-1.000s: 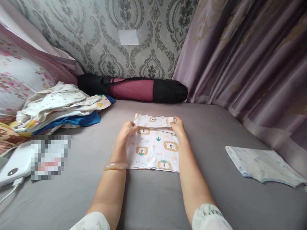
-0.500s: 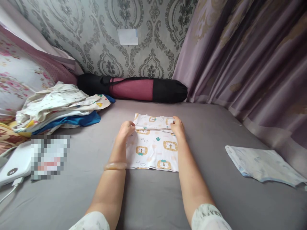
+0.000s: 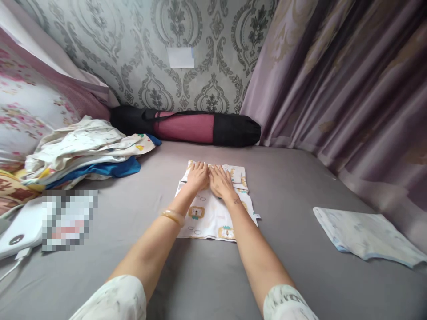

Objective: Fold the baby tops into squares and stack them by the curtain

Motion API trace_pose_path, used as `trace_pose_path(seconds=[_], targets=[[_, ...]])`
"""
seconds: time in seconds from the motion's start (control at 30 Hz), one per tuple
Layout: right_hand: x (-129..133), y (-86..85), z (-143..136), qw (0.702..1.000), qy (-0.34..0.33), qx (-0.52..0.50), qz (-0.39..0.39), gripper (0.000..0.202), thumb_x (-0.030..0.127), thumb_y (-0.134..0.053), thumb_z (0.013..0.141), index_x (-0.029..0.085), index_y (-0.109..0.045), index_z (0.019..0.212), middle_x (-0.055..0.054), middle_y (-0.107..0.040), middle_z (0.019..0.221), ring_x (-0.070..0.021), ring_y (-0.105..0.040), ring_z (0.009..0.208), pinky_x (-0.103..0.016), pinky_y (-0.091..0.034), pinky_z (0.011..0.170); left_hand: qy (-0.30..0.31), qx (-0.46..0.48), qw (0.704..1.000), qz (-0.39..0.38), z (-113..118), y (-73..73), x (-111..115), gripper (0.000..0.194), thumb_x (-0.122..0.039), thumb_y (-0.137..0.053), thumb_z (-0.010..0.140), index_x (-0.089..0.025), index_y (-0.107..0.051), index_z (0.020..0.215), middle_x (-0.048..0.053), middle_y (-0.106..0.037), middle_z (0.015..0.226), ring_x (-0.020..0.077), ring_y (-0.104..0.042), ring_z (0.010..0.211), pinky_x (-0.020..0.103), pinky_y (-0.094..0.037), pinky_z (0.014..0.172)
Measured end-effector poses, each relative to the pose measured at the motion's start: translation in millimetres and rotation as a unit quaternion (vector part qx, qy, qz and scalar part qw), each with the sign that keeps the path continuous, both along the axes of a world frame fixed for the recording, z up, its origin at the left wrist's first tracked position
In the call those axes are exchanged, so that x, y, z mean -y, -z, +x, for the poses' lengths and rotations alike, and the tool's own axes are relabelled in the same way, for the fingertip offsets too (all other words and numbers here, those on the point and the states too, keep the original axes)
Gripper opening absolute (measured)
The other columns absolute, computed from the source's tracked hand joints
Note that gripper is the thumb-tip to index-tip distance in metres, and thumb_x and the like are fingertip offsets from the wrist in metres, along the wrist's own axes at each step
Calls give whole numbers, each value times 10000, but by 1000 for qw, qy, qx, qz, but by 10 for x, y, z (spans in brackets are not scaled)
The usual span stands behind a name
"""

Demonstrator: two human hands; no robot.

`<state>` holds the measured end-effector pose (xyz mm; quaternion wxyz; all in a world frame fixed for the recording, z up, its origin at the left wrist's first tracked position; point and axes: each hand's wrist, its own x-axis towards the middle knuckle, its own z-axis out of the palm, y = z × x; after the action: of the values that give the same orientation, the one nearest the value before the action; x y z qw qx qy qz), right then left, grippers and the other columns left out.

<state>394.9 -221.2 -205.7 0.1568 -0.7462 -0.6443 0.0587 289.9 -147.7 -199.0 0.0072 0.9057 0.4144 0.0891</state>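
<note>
At the far side of the grey sheet (image 3: pixel 287 178) we see a long black bag with a pink middle (image 3: pixel 185 127), lying along the patterned wall (image 3: pixel 133 49), where a white paper (image 3: pixel 180 58) is stuck. Purple curtains (image 3: pixel 300 89) hang at the far right. On the left we have a heap of clothes (image 3: pixel 86 142), white and blue, beside a floral pillow (image 3: pixel 20 106). Nearer on the left lie a white power bank (image 3: pixel 25 226) with a white cable (image 3: pixel 11 270) plugged in and a pixelated item (image 3: pixel 70 220). On the right lies a pale, blue-edged garment (image 3: pixel 367 231).
</note>
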Motion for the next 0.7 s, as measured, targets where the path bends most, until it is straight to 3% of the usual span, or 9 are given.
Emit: trace_pose_path(seconds=[0.13,0.27,0.53,0.7], targets=[[17,35,13,1000,0,10,-30,525,346,-232,1014,249,-365,1513,13,-273,1603,-212,-176,1486,-445,-89,1207,-21,6,1000,22,-116,221,-68,552,-389,-290,1000,-49,-459,1401,215,-449,1477,318,-360,1406,480,-227,1171],[12,37,41,999,20,18,-40,524,360,-208,1016,295,-352,1516,47,-265,1603,-221,-165,1489,-481,-68,1205,-52,13,998,14,-192,282,-92,634,-475,-280,994,-48,-410,1444,228,-389,1515,334,-296,1444,475,-245,1166],[23,76,177,988,142,37,-45,573,345,-228,1007,135,-309,1534,-68,-234,1614,-233,-162,1489,-445,-61,1202,-113,41,991,-53,-199,262,-125,767,-562,-289,951,-9,-338,1481,219,-279,1576,313,-190,1487,428,-204,1190],[75,101,294,972,230,37,-28,591,345,-279,997,58,-329,1511,-153,-268,1593,-276,-181,1479,-443,-122,1188,-132,41,987,-82,-233,251,-160,900,-676,-289,900,-4,-300,1499,216,-241,1590,322,-169,1491,420,-186,1196]])
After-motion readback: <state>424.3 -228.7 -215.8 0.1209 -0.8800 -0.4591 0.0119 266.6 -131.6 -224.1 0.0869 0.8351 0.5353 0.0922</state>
